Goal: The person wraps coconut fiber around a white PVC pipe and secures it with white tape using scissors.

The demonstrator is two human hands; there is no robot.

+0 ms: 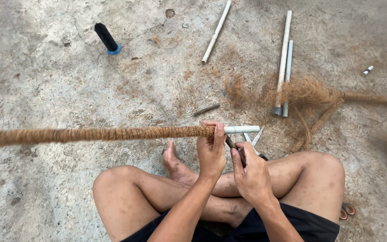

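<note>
we hold the long fibre-wrapped pipe (113, 133) level above our crossed legs, left hand (211, 150) closed around its wrapped end by the bare white tip, right hand (250, 172) pinching a thin dark stick (234, 148) just beneath

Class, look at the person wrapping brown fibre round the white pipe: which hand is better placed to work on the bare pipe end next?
Probably the right hand: it sits just below the bare pipe end with a small dark tool, while the left hand is clamped on the fibre-wrapped pipe, steadying it.
</note>
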